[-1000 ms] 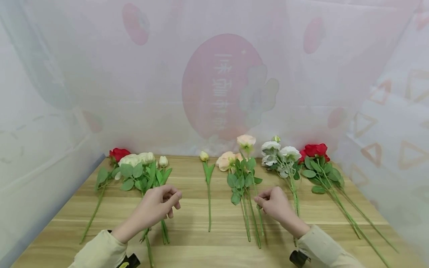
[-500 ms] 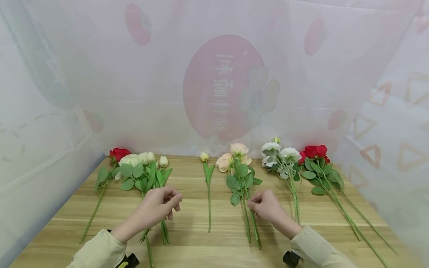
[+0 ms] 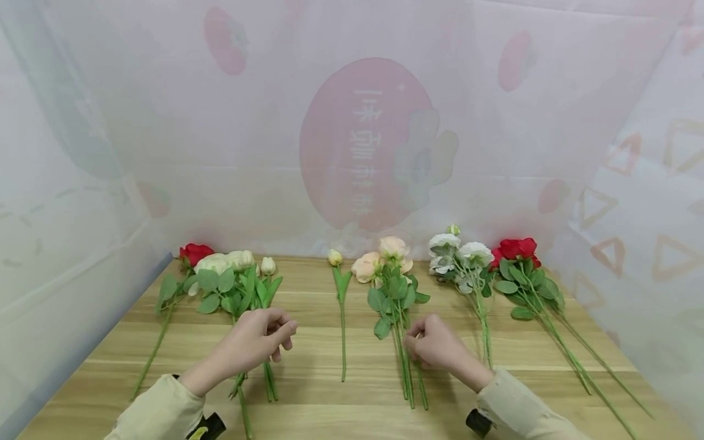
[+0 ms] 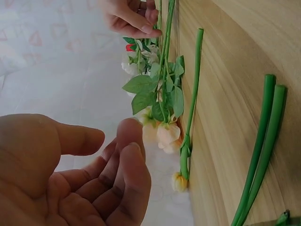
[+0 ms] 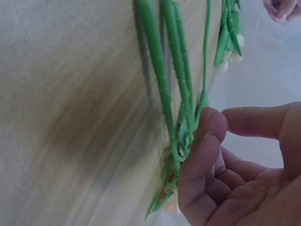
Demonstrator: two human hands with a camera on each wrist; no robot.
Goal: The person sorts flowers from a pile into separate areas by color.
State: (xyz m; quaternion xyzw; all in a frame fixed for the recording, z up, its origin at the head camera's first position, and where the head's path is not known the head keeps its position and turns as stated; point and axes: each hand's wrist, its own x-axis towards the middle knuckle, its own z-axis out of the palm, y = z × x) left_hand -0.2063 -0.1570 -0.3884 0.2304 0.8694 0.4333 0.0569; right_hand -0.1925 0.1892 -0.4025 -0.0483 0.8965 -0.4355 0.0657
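My right hand (image 3: pixel 440 348) is just beside and partly over the stems (image 3: pixel 406 373) of the peach roses (image 3: pixel 394 247), in the middle right of the head view. In the right wrist view its thumb meets the curled index fingertip, and no stem shows between them; the green stems (image 5: pixel 160 70) pass beyond the fingers. The rose heads lie together at the back of the table. Over the left-hand bunch hangs my left hand (image 3: pixel 258 339), fingers loosely curled and holding nothing. A single pale yellow tulip (image 3: pixel 335 257) lies between the hands.
At left, white flowers (image 3: pixel 217 263) and white tulips (image 3: pixel 267 265) lie near a red rose (image 3: pixel 196 253). White blossoms (image 3: pixel 475 253) and red roses (image 3: pixel 517 247) lie at right on the wooden table (image 3: pixel 308 403). Printed cloth (image 3: pixel 247 153) encloses the back and sides.
My right hand has moved left and lowered a peach rose onto the others, then let go of its stem. The stems now lie closer together. My left hand has stayed nearly still.
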